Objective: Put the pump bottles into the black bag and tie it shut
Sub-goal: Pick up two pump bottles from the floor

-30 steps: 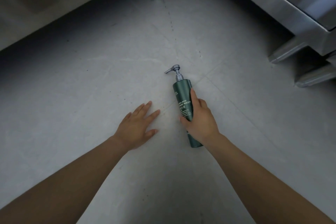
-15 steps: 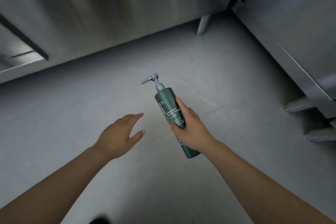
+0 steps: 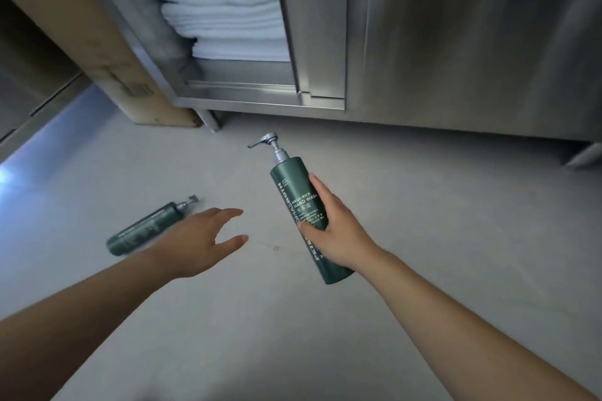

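Head cam looks down at both bare arms reaching out over a pale grey floor (image 3: 439,254). The right hand (image 3: 338,231) has a dark green pump bottle (image 3: 288,187) in a proper grip: thumb across the front label, fingers curled round the back. The bottle is lifted off the floor and tilted, its base near the wrist and its silver pump head (image 3: 267,141) pointing up and away toward the cabinet. You can read "HAND WASH" in white on the label.

The left hand (image 3: 202,241) is spread and relaxed, with the fingers straight, the thumb apart from them, and nothing in it. It hovers between the two bottles, palm turned toward the held one.

A second pump bottle (image 3: 143,231), same green with the same silver pump, lies on its side on the floor just left of that hand. It's a bit blurry, and the edge of the hand overlaps its right side from this angle, so I can't tell if they're touching.

Behind all that is a stainless steel cabinet (image 3: 456,42) on short legs, with its sliding door (image 3: 312,26) pushed aside. A stack of folded white towels (image 3: 224,16) sits on the shelf inside. A cardboard box (image 3: 107,58) stands on the floor up against the cabinet's left corner.
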`<state>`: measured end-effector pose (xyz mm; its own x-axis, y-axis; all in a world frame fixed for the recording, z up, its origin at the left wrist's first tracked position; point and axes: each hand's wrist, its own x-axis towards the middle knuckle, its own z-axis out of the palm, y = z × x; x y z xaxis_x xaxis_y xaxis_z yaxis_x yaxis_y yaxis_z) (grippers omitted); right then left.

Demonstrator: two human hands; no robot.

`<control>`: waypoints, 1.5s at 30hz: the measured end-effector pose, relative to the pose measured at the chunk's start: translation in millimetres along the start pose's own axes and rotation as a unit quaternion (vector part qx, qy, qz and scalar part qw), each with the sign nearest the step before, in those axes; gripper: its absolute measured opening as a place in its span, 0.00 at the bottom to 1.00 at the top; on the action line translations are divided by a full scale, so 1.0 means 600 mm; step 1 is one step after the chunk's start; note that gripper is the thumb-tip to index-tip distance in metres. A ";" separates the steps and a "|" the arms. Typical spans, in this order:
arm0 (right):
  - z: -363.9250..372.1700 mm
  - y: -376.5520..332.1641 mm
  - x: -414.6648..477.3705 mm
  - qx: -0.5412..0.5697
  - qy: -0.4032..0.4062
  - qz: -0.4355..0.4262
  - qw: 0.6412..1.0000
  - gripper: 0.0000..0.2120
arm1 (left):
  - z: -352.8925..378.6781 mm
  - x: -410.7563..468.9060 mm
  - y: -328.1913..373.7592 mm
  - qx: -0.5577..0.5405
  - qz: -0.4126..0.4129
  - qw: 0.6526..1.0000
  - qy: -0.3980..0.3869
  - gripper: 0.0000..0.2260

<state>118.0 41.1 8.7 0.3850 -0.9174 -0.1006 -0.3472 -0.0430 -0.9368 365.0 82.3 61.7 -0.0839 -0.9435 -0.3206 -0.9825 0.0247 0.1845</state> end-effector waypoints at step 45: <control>0.522 0.042 0.231 -0.002 0.037 0.107 0.994 0.37 | 0.225 0.196 -0.631 0.012 -0.045 0.999 -0.009 0.32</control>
<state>430.9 36.7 -133.7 0.2383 -0.9322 -0.2724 -0.4171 0.1551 -0.8955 704.5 6.5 -171.0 0.0014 -0.9360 -0.3519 -0.9898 -0.0513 0.1326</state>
